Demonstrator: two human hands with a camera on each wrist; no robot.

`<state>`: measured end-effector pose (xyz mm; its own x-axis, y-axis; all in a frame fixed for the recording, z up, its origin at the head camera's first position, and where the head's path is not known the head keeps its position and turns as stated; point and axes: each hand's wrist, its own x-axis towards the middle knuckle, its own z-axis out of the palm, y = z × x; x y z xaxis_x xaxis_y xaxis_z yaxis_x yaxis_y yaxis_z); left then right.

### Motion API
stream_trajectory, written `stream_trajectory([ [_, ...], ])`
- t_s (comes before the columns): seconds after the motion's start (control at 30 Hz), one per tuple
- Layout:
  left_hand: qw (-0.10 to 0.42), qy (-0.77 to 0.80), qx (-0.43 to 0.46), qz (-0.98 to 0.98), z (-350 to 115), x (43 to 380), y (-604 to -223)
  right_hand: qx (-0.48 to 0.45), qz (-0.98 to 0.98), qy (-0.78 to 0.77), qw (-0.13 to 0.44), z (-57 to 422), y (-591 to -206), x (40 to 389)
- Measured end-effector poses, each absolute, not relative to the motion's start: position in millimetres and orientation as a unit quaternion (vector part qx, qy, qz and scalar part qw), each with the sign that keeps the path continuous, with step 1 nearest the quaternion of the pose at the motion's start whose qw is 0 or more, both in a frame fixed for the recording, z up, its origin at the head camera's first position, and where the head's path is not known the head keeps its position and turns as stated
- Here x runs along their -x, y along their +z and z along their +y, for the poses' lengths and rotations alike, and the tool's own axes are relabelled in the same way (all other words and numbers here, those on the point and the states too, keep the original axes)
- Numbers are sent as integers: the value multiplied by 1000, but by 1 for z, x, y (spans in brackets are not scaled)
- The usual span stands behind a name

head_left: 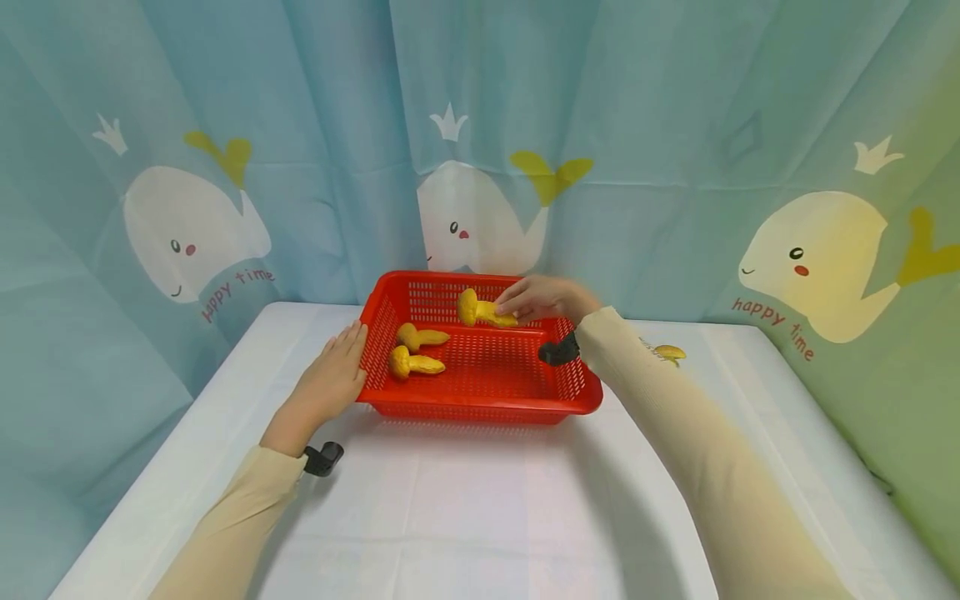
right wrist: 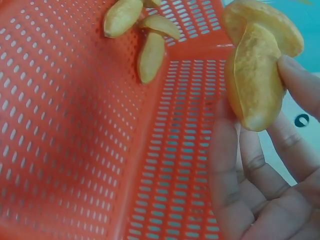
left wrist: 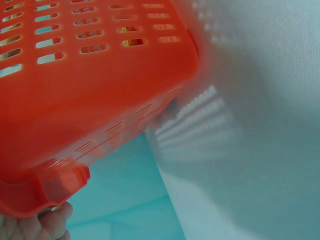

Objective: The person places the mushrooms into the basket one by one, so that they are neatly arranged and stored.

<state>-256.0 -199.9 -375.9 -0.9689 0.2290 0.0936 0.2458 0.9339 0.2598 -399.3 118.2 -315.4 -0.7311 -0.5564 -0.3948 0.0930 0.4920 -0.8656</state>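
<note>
A yellow mushroom [head_left: 480, 310] is pinched by its stem in my right hand [head_left: 534, 297], above the back of a red plastic basket [head_left: 480, 414]. The right wrist view shows the mushroom [right wrist: 256, 75] close up between thumb and fingers, cap at the top. My left hand [head_left: 335, 372] lies along the basket's left side, fingers extended at the rim; in the left wrist view the fingers [left wrist: 42, 225] show beside the rim. Two more mushrooms lie on the left of the basket floor, one mushroom [head_left: 422, 337] behind the other mushroom [head_left: 416, 364].
On the white tabletop [head_left: 465, 517], right of the basket, another mushroom [head_left: 667, 352] is partly hidden behind the right sleeve [head_left: 675, 425]. A blue curtain [head_left: 645, 100] printed with whales hangs behind the table. Small black cameras sit at both wrists.
</note>
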Motion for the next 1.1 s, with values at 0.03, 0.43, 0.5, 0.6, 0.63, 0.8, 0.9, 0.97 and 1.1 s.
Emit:
stream_trajectory([
  [0.03,30,-137,121,-983,-200,256,-376,148,795,-480,340,116,-317,400],
  [0.43,39,-125,125,-983,-203,258,-379,174,805,-432,368,91,-335,403],
  [0.5,38,-126,124,-984,-203,259,-380,178,802,-429,376,87,-339,403],
  [0.6,35,-127,123,-984,-202,259,-380,189,797,-423,387,81,-344,403],
  [0.63,34,-126,124,-984,-202,259,-380,194,796,-420,391,79,-345,403],
  [0.8,32,-127,122,-984,-201,260,-379,208,802,-386,405,68,-354,402],
  [0.9,32,-129,121,-984,-201,259,-379,211,804,-372,413,61,-358,402],
  [0.97,31,-128,120,-984,-202,260,-379,215,803,-366,418,57,-361,401],
  [1.1,28,-126,119,-985,-202,261,-379,219,799,-359,429,49,-367,399],
])
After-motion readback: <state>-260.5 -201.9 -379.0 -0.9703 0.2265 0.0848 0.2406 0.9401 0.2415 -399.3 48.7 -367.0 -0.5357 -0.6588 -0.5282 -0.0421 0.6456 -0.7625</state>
